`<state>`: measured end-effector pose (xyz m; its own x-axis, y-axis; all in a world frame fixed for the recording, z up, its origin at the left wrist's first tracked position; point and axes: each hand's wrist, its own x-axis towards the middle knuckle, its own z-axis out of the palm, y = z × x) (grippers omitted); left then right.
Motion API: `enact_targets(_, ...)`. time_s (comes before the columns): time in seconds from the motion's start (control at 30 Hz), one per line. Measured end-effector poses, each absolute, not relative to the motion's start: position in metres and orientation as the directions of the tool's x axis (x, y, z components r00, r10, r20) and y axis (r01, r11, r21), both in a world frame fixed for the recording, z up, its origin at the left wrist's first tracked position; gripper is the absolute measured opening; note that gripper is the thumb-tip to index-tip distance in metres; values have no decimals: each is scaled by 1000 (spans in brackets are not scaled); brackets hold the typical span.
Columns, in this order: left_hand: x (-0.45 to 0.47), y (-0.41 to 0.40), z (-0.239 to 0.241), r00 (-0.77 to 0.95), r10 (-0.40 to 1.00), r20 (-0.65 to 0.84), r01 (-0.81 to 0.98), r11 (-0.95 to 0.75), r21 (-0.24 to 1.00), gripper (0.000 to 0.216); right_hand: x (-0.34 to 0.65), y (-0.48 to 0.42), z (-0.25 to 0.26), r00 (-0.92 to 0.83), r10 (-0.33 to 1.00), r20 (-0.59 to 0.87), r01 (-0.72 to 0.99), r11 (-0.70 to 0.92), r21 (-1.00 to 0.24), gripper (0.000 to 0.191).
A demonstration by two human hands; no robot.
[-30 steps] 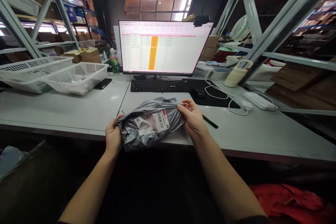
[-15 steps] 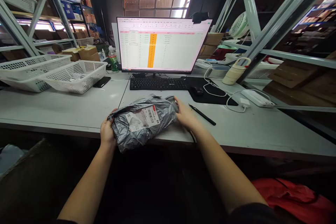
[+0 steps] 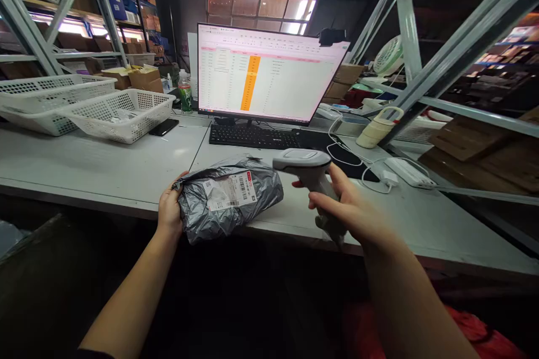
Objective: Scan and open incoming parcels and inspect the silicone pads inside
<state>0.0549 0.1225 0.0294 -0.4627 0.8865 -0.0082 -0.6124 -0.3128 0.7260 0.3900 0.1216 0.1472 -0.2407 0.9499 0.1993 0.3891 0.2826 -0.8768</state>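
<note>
A grey plastic mailer bag point(image 3: 229, 201) with a white barcode label point(image 3: 231, 190) lies at the near edge of the white table point(image 3: 101, 165). My left hand point(image 3: 169, 210) grips the bag's left end, fingers curled round it. My right hand point(image 3: 351, 210) is closed round the handle of a grey handheld barcode scanner point(image 3: 309, 165), held just right of the bag with its head turned toward the label.
A monitor point(image 3: 265, 81) showing a spreadsheet stands behind a black keyboard point(image 3: 255, 136) and mouse pad. White perforated baskets point(image 3: 120, 115) and a phone sit at left. A beige tape roll, cables and a white power strip point(image 3: 410, 171) lie at right. Metal shelf struts flank both sides.
My right hand left the bag's right end and now holds the scanner, lifted beside the bag. My left hand keeps its grip on the bag.
</note>
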Motion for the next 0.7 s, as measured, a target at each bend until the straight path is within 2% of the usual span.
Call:
enact_targets(0.13,56,120,30,-477,879,6,-591,-325,738,43,384,87,162,-404,906,125,510,337,-791,81)
enact_targets(0.27,56,117,34,-487,874,3,-587,-330,739,41,390,70,163,-485,856,178,604,475,-640,82)
enact_targets(0.37,57,117,35,-474,880,-26,-608,-306,733,43,399,59,168,-513,829,221,618,536,-575,82)
enact_targets(0.47,57,118,29,-456,890,-26,-621,-297,726,46,407,57,173,-488,837,248,607,530,-592,84)
enact_targets(0.57,53,122,24,-465,885,-31,-637,-310,706,44,411,82,167,-402,884,239,635,457,-623,83)
enact_targets(0.7,32,134,30,-489,867,-93,-659,-298,690,32,404,153,132,-225,946,232,764,319,-561,81)
